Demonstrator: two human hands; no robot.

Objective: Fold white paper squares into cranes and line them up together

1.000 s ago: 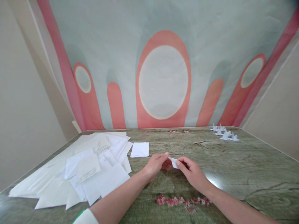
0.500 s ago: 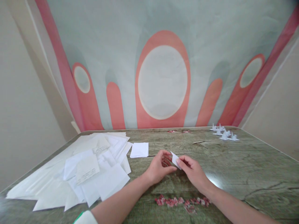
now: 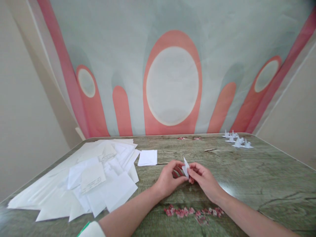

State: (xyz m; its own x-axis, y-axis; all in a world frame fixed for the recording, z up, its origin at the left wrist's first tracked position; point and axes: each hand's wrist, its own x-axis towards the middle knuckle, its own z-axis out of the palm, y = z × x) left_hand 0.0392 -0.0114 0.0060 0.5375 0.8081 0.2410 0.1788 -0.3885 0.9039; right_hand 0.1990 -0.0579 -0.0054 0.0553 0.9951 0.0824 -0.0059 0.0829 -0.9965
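A small piece of folded white paper (image 3: 185, 168) is held upright above the table, its pointed tip facing up. My right hand (image 3: 201, 179) pinches its right side between thumb and fingers. On the other side, my left hand (image 3: 170, 176) curls round it, with fingertips at its left edge and thumb by its lower end. The left fingers partly hide one another, and the paper's lower folds are covered by my fingers.
A broad heap of loose white sheets (image 3: 118, 192) covers the table's left side. Beside it lies a neat stack of small white paper squares (image 3: 147, 158). Several folded paper cranes (image 3: 239, 142) stand at the back right. The wood-patterned table (image 3: 271, 184) meets a painted backdrop (image 3: 172, 131).
The folded paper has turned more upright and narrower to my view. My left fingers and thumb have closed in on it, and both hands are nearer each other.
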